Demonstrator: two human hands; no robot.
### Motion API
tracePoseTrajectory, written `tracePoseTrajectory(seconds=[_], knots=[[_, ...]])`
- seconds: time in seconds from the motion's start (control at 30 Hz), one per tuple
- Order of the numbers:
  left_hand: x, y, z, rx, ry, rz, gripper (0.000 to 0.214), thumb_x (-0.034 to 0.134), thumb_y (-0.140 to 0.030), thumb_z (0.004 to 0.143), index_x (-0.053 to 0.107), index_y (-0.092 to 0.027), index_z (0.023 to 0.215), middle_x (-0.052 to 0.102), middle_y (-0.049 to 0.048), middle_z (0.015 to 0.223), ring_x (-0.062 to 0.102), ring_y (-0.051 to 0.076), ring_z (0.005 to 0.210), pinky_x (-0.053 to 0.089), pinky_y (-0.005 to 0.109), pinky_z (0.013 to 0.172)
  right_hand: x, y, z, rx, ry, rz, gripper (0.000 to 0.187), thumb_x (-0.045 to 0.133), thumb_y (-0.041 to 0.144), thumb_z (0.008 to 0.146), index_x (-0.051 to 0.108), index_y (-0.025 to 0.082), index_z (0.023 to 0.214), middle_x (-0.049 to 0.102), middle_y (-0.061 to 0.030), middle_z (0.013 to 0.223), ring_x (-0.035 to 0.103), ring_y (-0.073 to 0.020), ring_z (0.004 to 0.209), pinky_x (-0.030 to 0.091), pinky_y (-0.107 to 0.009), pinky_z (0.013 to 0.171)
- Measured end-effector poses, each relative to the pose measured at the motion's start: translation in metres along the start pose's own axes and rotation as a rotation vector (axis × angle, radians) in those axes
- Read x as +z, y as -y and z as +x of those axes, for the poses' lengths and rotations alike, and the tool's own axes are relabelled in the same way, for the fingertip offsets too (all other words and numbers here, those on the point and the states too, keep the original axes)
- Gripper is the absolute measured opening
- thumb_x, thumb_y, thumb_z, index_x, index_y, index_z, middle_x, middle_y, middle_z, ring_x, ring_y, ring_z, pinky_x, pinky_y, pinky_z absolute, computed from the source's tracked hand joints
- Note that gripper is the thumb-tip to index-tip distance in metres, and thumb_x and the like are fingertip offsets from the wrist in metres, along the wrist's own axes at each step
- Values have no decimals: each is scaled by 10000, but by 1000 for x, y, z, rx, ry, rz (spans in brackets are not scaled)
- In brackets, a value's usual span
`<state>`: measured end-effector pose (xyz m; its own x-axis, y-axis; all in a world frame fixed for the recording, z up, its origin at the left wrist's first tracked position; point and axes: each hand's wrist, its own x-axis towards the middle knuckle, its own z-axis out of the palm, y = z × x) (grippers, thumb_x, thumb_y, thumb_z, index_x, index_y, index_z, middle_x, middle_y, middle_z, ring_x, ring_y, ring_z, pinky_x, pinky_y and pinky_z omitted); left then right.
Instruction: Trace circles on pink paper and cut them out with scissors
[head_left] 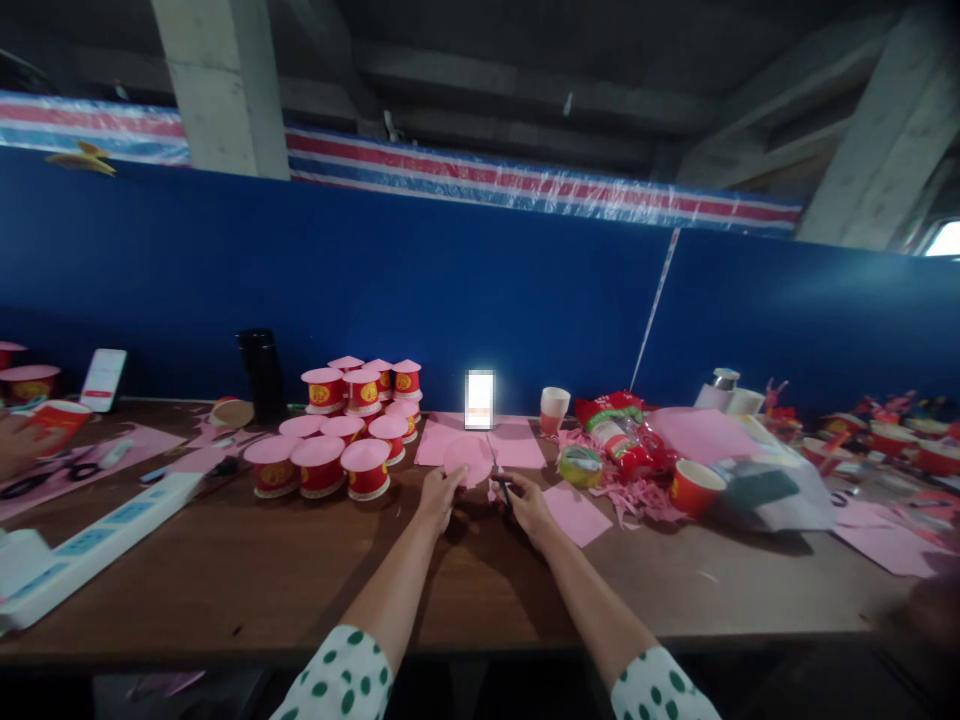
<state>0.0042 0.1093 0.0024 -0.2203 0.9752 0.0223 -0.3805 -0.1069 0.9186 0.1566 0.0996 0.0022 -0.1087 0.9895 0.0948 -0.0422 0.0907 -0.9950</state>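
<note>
My left hand (441, 496) is closed on the edge of a round pink paper disc (466, 460), which it holds up off the table. Close to its right, my right hand (528, 508) is wrapped round a pair of dark scissors (504, 490), with the blades pointing up and away from me beside the disc. Whether the blades touch the paper I cannot tell. Behind the disc lie pink paper sheets (521, 445). One more pink sheet (576, 513) lies flat by my right hand.
Several red cups with pink paper tops (367, 470) stand stacked at the left. A phone (480, 400) stands upright behind the sheets. At the right are a tape roll (580, 467), a red bag (619, 430) and a red cup (696, 488). A white power strip (105, 545) lies left. Another person's hand (19, 445) shows far left.
</note>
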Motion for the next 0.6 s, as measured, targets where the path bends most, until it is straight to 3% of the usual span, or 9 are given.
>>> tracePoseTrajectory(seconds=[0.6], knots=[[-1,1,0,13,14,-14,256,714,-307,535,570,-111,615,510,-22,456,429,73,406,324,199,406,3,8,-6,9,-5,-6,434,688,434,575,640,139,891,502,51,461,380,-55,361,240,-182,350]])
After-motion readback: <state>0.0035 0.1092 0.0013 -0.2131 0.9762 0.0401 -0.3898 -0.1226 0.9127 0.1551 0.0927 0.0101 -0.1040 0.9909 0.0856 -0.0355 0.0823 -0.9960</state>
